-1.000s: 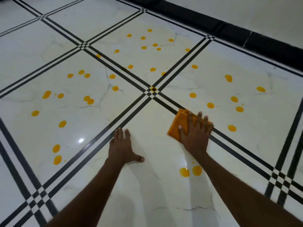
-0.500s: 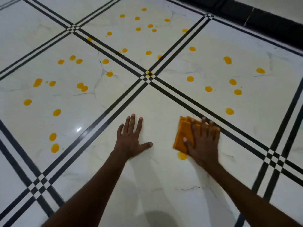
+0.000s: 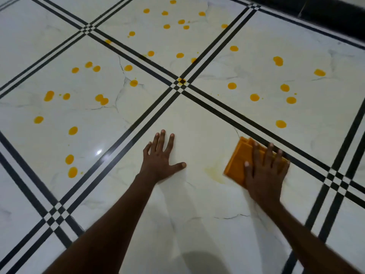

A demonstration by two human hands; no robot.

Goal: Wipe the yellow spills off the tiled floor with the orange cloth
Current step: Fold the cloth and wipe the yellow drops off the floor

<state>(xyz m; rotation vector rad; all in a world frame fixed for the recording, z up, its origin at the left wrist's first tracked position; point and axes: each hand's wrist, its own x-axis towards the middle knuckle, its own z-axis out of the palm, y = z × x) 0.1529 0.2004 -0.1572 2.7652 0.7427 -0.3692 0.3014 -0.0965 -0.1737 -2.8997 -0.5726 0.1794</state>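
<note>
Right hand (image 3: 263, 173) presses flat, fingers spread, on the folded orange cloth (image 3: 238, 163) at the near right of the tiled floor (image 3: 197, 119); left hand (image 3: 161, 157) braces open-palmed beside it. A faint yellow smear (image 3: 214, 174) lies just left; untouched yellow spills (image 3: 254, 97) wait farther off.

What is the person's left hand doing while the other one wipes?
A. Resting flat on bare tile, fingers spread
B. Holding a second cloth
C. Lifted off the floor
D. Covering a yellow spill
A: the left hand lies flat with fingers spread on bare tile, while the right hand presses the orange cloth.
</note>
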